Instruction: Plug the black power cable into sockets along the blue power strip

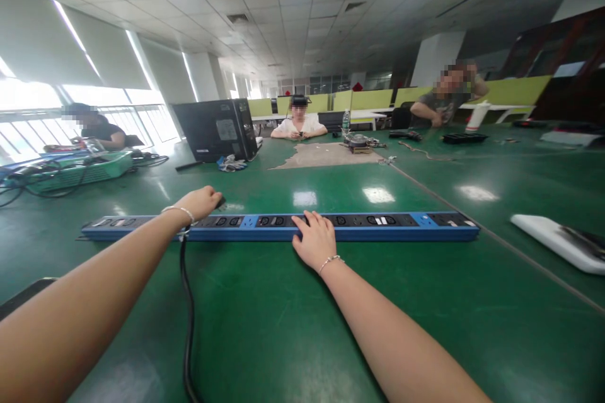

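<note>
A long blue power strip (401, 234) with black socket panels lies crosswise on the green table. Above its left half, my left hand (201, 201) is closed on a black plug (220, 203), whose dark end shows past the fingers. The plug appears apart from the strip's top. A black cable (188, 302) drops from under my left wrist and runs over the table towards me. My right hand (316, 236) rests on the strip near its middle, fingers spread and touching the sockets, holding nothing.
At the left stand a green basket (94, 170) with cables and a black computer case (215, 129); gloves (231, 164) lie beside it. A white object (558, 239) is at the right. Three people sit around the table's far side; a bottle (346, 121) stands there.
</note>
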Demonstrator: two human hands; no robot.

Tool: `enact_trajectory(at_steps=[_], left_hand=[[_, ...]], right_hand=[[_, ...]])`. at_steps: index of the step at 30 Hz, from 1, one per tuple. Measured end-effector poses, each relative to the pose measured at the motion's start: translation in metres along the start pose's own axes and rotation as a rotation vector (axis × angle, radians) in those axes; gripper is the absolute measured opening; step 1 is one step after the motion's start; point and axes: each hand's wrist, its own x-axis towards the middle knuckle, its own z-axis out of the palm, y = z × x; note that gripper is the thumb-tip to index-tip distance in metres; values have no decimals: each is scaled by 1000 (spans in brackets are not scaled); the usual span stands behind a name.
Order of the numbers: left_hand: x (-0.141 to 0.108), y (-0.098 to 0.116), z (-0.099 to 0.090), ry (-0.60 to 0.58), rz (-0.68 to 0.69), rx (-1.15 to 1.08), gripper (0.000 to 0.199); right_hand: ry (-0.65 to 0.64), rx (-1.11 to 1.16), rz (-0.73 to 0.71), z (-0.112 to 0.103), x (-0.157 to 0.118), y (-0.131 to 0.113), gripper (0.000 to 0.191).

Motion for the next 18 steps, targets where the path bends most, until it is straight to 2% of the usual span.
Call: enact_trajectory(at_steps=[3, 6, 12, 18], left_hand=[[1, 23, 5, -63, 39, 9, 41], [4, 37, 14, -102, 63, 16, 44], [13, 32, 32, -169, 39, 70, 43], [12, 29, 36, -169, 53, 74, 46]], right_hand=[[-16, -7, 5, 0, 0, 0, 44], [-18, -15, 3, -1, 0, 0, 44], [-13, -12, 5, 0, 0, 0, 44], [10, 1, 12, 1, 0, 0, 43]])
